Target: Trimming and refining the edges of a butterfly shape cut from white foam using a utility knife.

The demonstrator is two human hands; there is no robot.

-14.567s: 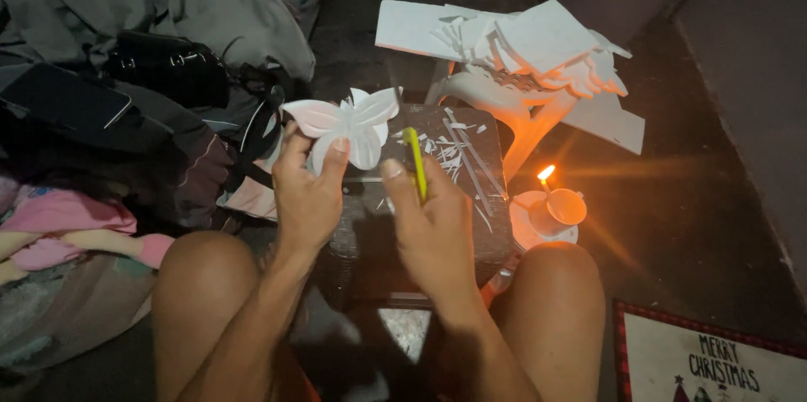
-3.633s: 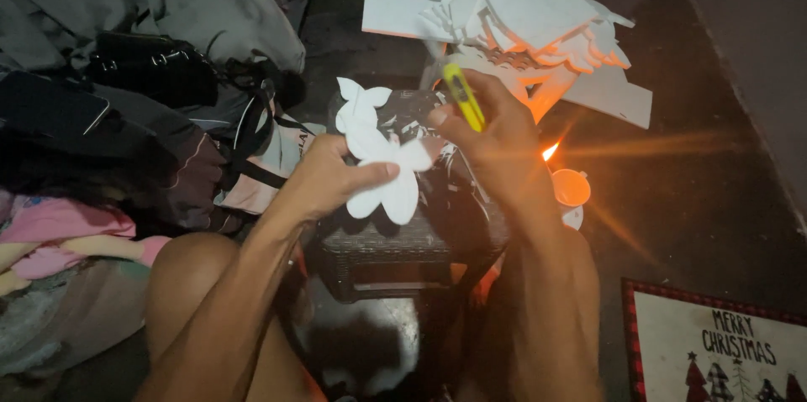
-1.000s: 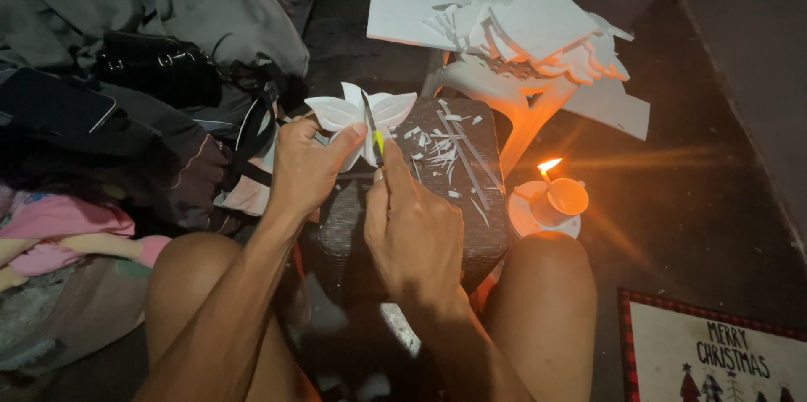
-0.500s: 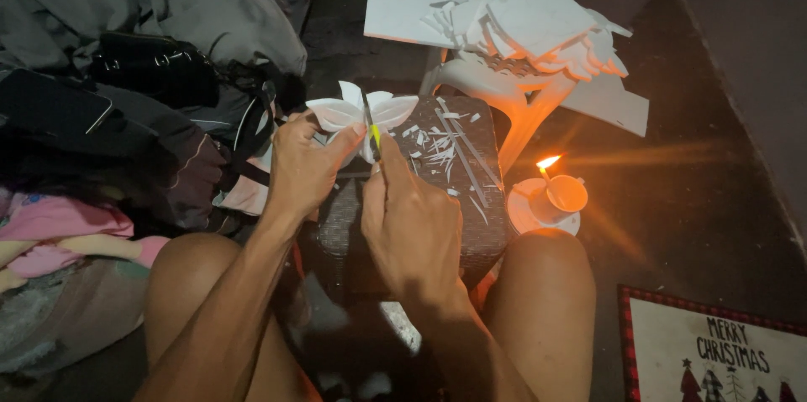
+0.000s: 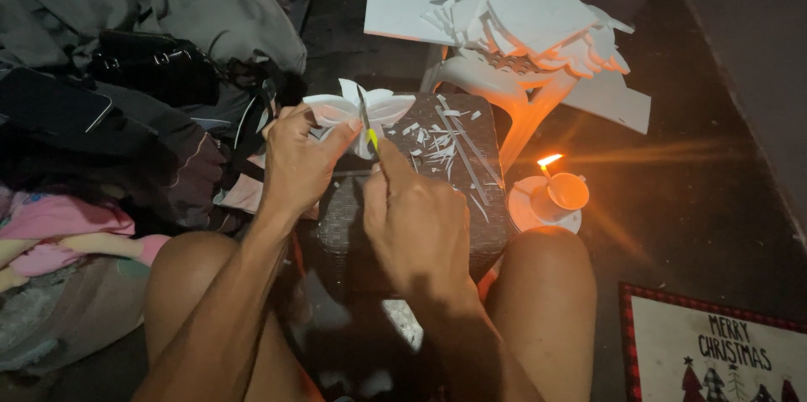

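White foam cutout point(image 5: 353, 112), winged shape: pinched in left hand point(image 5: 298, 158), above the dark woven bench point(image 5: 471, 200); right hand point(image 5: 416, 221) clenched on a yellow-handled craft knife point(image 5: 367, 129), blade upright against the cutout; lit candle point(image 5: 565, 190) at 3 o'clock; white foam sheets point(image 5: 521, 24) at 1 o'clock.

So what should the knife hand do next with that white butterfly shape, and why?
Probably draw the blade a little further along the edge. The right hand holds the yellow craft knife with its blade on the white cut-out, which the left hand pinches steady over the dark woven block. White shavings on the block suggest trimming in small strokes.
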